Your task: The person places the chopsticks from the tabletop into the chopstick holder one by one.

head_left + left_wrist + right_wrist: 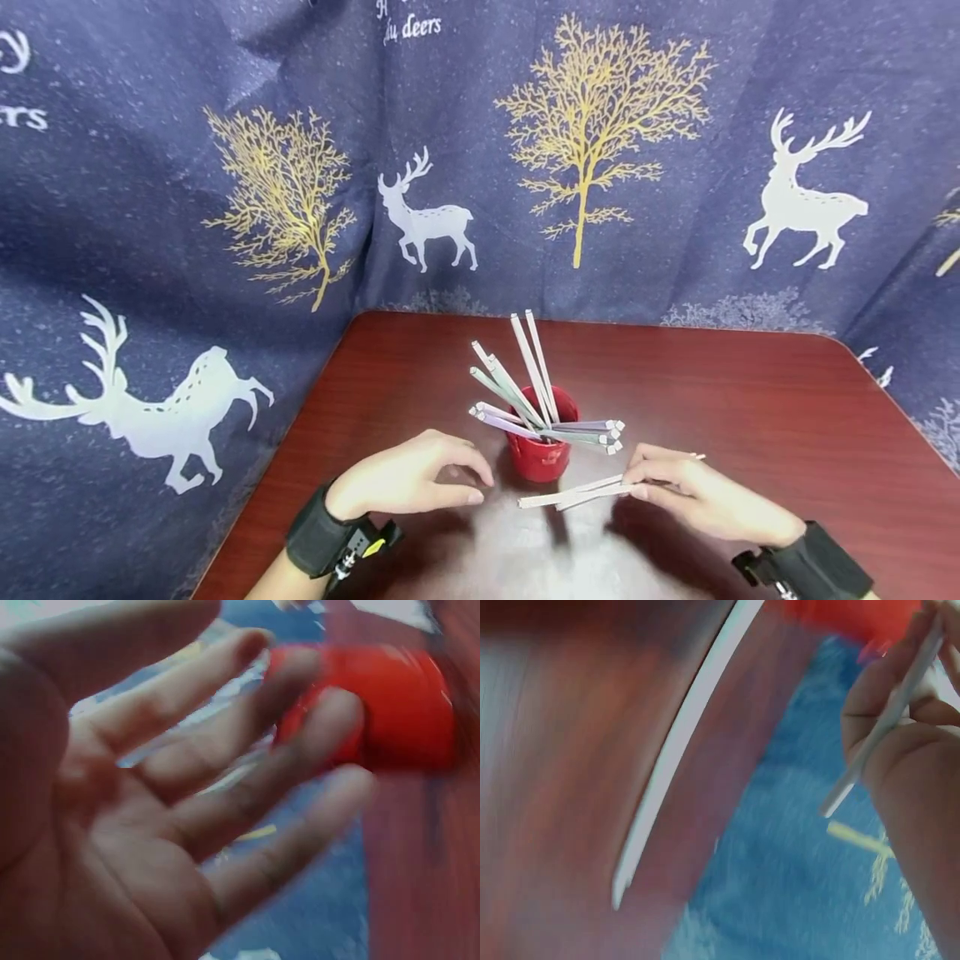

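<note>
A small red bucket (540, 464) stands on the table, holding several long thin sticks (534, 367) in white, pale green and lilac that lean out in different directions. To its right, my right hand (690, 490) pinches thin white sticks (573, 496) between thumb and fingers, their free ends pointing left in front of the bucket. One stick's tail (844, 791) sticks out behind the hand in the right wrist view. My left hand (412, 477) hovers left of the bucket, apart from it, fingers loosely extended and palm bare in the left wrist view.
The reddish-brown table (720, 392) has rounded far corners. Behind and to the left hangs a dark blue curtain (465, 108) printed with deer and trees. In the right wrist view a long white stick (679, 742) crosses over the tabletop; whether it touches the table is unclear.
</note>
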Demonstrator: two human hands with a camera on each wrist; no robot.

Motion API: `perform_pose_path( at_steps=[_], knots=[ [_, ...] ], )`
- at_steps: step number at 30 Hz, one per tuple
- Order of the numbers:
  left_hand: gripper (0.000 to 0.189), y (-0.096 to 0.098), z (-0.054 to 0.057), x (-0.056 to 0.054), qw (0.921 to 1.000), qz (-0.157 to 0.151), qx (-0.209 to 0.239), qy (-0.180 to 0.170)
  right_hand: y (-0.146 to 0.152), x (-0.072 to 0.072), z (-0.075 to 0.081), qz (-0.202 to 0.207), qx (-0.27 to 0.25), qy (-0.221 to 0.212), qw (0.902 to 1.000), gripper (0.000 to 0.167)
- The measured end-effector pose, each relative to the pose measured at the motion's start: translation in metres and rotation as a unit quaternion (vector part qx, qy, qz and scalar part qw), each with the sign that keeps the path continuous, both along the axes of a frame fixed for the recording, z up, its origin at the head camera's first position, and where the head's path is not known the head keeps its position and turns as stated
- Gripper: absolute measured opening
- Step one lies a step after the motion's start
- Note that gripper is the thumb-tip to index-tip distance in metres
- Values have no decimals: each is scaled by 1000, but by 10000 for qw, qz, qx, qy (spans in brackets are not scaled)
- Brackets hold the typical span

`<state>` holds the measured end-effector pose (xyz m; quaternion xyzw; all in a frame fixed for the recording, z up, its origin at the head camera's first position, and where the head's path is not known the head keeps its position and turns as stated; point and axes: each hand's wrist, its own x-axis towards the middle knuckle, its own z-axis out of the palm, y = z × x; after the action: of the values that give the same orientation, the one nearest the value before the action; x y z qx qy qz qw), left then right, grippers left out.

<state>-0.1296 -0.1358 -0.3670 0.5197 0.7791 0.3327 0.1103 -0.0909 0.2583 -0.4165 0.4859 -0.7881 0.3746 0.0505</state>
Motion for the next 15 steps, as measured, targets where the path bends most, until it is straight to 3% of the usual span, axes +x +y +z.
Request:
perform_pose_path(
  at_steps=[5, 9, 12, 15],
  knots=[
    [25, 15, 29, 22, 9924, -420, 1057, 465, -40, 16, 14, 665, -760, -327, 9943, 43],
    [34, 26, 58, 40, 9797, -423, 1855, 638, -66, 24, 7, 744, -1118, -787, 9878, 40],
    [30, 31, 67, 42, 9689, -362, 2323, 771, -85, 27, 0, 876, -1495, -1253, 9769, 38],
    [22, 34, 68, 39, 9619, -142, 2534, 1020, -104, 26, -2, 1184, -1850, -1546, 9633, 35]
  ],
)
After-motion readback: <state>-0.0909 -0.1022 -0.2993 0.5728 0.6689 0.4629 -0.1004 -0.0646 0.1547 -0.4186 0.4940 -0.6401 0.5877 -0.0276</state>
